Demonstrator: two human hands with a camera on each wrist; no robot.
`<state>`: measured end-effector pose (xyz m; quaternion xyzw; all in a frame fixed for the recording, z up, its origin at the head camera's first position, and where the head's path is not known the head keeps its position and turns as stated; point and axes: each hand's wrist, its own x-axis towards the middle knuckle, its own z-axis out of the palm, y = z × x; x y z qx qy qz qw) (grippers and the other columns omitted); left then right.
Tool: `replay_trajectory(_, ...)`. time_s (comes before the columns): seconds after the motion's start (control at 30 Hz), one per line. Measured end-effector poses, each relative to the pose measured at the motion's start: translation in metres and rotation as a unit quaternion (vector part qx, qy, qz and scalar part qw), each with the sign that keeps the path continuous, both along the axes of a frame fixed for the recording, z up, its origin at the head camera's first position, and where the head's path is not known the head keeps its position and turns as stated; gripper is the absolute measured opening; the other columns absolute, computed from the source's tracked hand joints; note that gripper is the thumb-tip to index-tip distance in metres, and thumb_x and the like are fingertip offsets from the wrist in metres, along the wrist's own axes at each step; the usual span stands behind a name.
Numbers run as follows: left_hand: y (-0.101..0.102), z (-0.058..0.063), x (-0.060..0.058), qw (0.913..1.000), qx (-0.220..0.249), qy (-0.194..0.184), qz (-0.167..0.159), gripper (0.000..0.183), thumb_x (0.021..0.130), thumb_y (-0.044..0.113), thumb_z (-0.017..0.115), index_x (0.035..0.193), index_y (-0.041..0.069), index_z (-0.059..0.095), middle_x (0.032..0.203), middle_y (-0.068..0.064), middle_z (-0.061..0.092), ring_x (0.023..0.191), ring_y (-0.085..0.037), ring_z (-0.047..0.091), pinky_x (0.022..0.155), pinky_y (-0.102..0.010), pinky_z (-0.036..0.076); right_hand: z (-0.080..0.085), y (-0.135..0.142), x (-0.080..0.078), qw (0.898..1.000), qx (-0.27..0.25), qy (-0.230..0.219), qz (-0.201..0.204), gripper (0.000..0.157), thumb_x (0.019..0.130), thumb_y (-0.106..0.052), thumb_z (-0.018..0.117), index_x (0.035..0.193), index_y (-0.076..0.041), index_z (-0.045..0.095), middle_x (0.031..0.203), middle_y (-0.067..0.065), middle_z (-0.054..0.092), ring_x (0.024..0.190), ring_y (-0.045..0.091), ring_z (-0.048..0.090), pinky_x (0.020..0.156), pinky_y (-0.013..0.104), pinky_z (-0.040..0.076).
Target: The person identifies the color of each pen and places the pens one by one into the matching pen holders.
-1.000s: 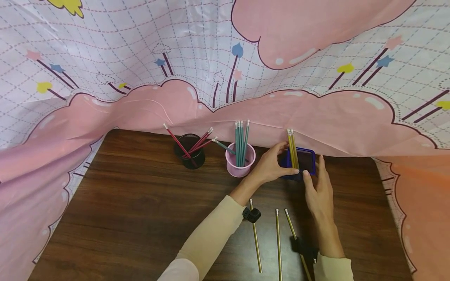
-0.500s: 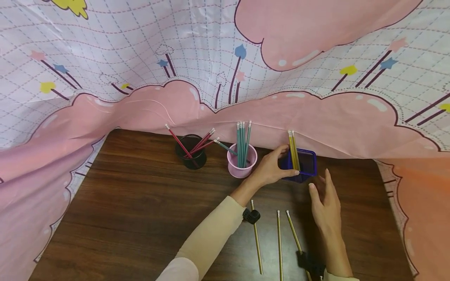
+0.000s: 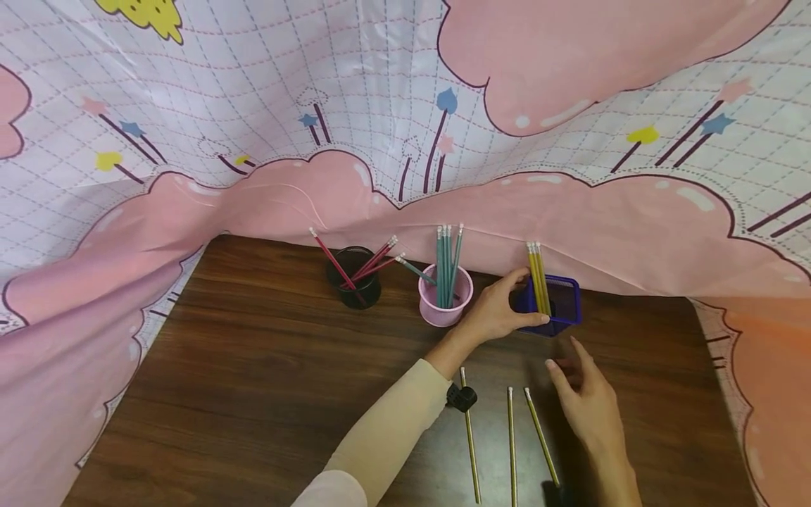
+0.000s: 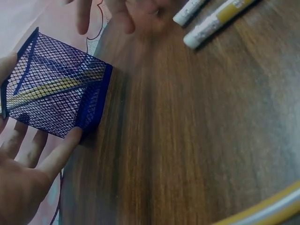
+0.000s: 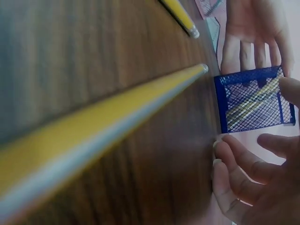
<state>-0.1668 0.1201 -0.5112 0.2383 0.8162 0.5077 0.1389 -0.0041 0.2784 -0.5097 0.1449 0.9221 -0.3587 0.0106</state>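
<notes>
My left hand (image 3: 497, 310) grips a blue mesh pencil holder (image 3: 577, 301) at the back right of the table, thumb at its front rim and fingers along its left side. Yellow pencils (image 3: 538, 278) with white erasers stand inside, leaning toward the left wall; they show through the mesh holder (image 4: 56, 84) in the left wrist view. Just in front and to the right of the holder, my right hand (image 3: 589, 401) has loosely bent fingers and nothing in them. Three yellow pencils lie apart on the table: a left one (image 3: 471, 451), a middle one (image 3: 512, 443) and a right one (image 3: 541, 436).
Left of the holder stands a pink cup (image 3: 437, 317) with several teal pencils (image 3: 446, 267). Farther left is a black mesh cup (image 3: 362, 294) with red pencils (image 3: 331, 257). A patterned cloth (image 3: 355, 190) hangs behind the brown table (image 3: 253, 366).
My right hand has drawn back from the holder's right side, toward the front of the table. The left hand stays on the holder. The head view has shifted slightly.
</notes>
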Motion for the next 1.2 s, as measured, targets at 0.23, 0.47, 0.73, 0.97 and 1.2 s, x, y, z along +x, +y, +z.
replay_trajectory(0.23, 0.002, 0.000, 0.000, 1.0000, 0.002, -0.001, 0.000, 0.085, 0.077, 0.045, 0.084, 0.148, 0.026, 0.042, 0.139, 0.004, 0.057, 0.126, -0.012, 0.054, 0.101, -0.025, 0.044, 0.003, -0.005, 0.008, 0.998, 0.014, -0.036, 0.054, 0.073, 0.094, -0.047, 0.065, 0.149, -0.006, 0.040, 0.115, 0.017, 0.066, 0.091, 0.029, 0.067, 0.068, 0.042, 0.054)
replay_trajectory(0.47, 0.002, 0.000, -0.001, 1.0000, 0.003, -0.003, -0.002, 0.085, 0.078, 0.045, 0.084, 0.148, 0.027, 0.041, 0.140, 0.006, 0.055, 0.126, -0.011, 0.054, 0.100, -0.025, 0.044, 0.012, -0.010, 0.013, 0.989, 0.010, -0.101, 0.106, 0.061, 0.087, -0.042, 0.076, 0.135, -0.011, 0.053, 0.108, 0.013, 0.068, 0.089, 0.026, 0.069, 0.070, 0.045, 0.055)
replay_trajectory(0.73, 0.003, -0.001, -0.001, 1.0000, -0.001, -0.006, 0.000, 0.085, 0.077, 0.044, 0.084, 0.148, 0.027, 0.041, 0.140, 0.005, 0.056, 0.125, -0.011, 0.054, 0.101, -0.024, 0.043, 0.016, -0.024, 0.014, 0.980, 0.084, -0.116, 0.137, 0.048, 0.081, -0.016, 0.080, 0.120, -0.006, 0.055, 0.084, 0.002, 0.069, 0.069, 0.022, 0.065, 0.058, 0.044, 0.052)
replay_trajectory(0.97, 0.002, 0.000, 0.000, 0.9999, 0.003, -0.011, 0.005, 0.085, 0.076, 0.044, 0.085, 0.147, 0.026, 0.042, 0.139, 0.003, 0.057, 0.125, -0.011, 0.055, 0.101, -0.026, 0.044, 0.016, -0.034, 0.009, 0.983, 0.111, -0.075, 0.128, 0.044, 0.075, -0.004, 0.076, 0.116, -0.002, 0.058, 0.072, 0.003, 0.066, 0.056, 0.018, 0.061, 0.051, 0.041, 0.051)
replay_trajectory(1.2, 0.002, 0.000, 0.002, 1.0000, 0.001, -0.005, 0.007, 0.085, 0.077, 0.046, 0.084, 0.147, 0.026, 0.041, 0.142, 0.005, 0.054, 0.126, -0.011, 0.054, 0.102, -0.028, 0.044, 0.015, -0.032, 0.007, 0.987, 0.092, -0.083, 0.104, 0.043, 0.076, -0.003, 0.076, 0.116, -0.004, 0.059, 0.077, 0.006, 0.070, 0.062, 0.024, 0.065, 0.053, 0.043, 0.051)
